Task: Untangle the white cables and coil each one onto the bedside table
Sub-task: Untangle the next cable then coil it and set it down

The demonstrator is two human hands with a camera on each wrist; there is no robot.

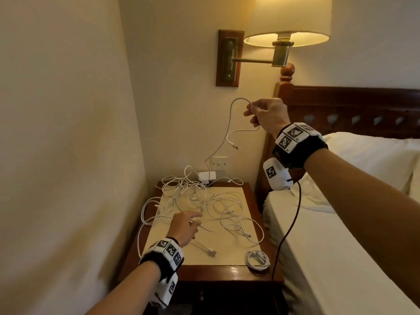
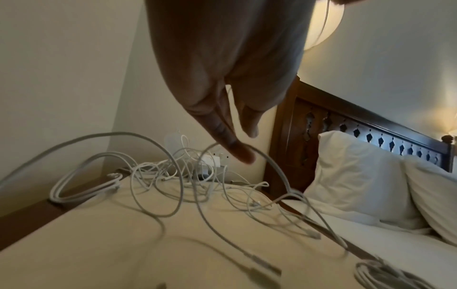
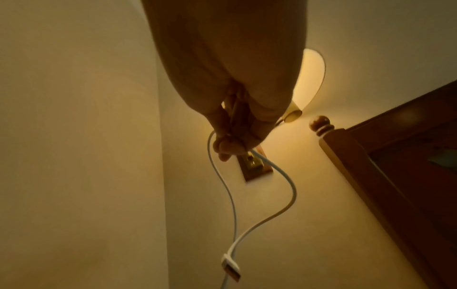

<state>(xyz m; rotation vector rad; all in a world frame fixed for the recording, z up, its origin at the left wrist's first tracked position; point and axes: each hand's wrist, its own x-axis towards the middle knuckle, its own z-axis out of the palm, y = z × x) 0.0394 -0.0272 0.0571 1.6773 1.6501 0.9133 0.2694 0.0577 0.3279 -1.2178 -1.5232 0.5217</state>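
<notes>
A tangle of white cables (image 1: 204, 201) (image 2: 173, 176) covers the back half of the bedside table (image 1: 227, 272). My right hand (image 1: 250, 110) (image 3: 227, 144) is raised high near the headboard. It pinches one white cable (image 1: 231, 110) (image 3: 294, 193), which loops down into the tangle. That cable's USB plug (image 1: 235, 146) (image 3: 231, 268) dangles free. My left hand (image 1: 195, 220) (image 2: 247, 142) hovers low over the table, fingers straight, the index fingertip touching a cable loop. One coiled cable (image 1: 258, 260) (image 2: 385, 277) lies at the front right corner.
A cream mat (image 1: 227, 251) covers the table top. White chargers (image 1: 206, 176) sit in the wall socket behind. The lit wall lamp (image 1: 286, 19) hangs above my right hand. The bed (image 1: 341, 246) and headboard (image 1: 352, 103) stand right, a wall close left.
</notes>
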